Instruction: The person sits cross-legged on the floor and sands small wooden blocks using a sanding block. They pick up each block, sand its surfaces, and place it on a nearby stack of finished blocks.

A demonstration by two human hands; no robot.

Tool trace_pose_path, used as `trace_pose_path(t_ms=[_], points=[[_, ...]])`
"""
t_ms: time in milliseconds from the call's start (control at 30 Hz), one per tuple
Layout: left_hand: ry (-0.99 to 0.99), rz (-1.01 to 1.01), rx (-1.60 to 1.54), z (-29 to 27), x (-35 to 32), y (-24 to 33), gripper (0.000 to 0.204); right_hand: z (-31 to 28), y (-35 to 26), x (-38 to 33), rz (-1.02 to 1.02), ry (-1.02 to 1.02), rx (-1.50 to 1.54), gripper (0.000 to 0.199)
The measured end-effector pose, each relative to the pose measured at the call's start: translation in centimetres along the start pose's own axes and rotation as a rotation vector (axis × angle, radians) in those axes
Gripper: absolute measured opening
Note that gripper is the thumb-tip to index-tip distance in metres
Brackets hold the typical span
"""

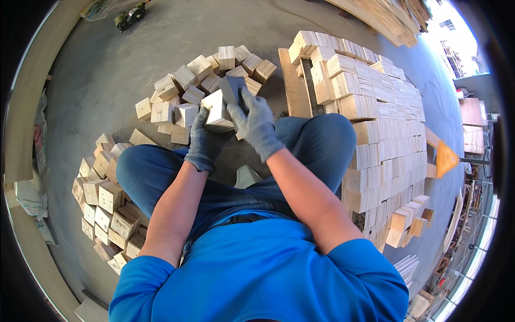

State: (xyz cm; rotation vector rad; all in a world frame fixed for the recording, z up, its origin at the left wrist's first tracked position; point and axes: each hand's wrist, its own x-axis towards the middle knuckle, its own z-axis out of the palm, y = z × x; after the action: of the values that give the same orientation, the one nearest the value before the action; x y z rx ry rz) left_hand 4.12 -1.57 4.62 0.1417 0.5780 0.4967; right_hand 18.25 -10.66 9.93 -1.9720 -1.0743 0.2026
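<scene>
Far left of the held wooden block: a whitish sack. Left of the block and closer to the body: a clustered pile of similar blocks. Well beyond the block, to its left: a power tool. Just past it: a loose heap, crowding that side. At the block's left face: left grip closed around it. Over its right part: a dark grey block, clasped in the right grip; contact hard to tell. Right of the block: a wooden pallet, then stacked rows, walling off that side; farther, an orange piece.
</scene>
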Motion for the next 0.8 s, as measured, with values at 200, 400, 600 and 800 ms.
trace_pose_path(t_ms=[200, 400, 600, 800], points=[[0.083, 0.047, 0.103, 0.4, 0.0, -0.2, 0.072, -0.9, -0.2, 3.1, 0.161, -0.128, -0.037, 0.065], [0.001, -0.006, -0.104, -2.5, 1.7, 1.6, 0.072, -0.2, -2.2, -3.1, -0.161, -0.079, 0.040, 0.063], [0.075, -0.039, 0.082, -0.3, 0.7, -0.4, 0.073, 0.8, 3.2, 3.8, 0.115, -0.072, 0.014, 0.065], [0.018, 0.011, 0.036, 1.4, 0.4, -0.5, 0.073, -0.5, 1.7, 1.5, -0.019, -0.046, 0.007, 0.068]])
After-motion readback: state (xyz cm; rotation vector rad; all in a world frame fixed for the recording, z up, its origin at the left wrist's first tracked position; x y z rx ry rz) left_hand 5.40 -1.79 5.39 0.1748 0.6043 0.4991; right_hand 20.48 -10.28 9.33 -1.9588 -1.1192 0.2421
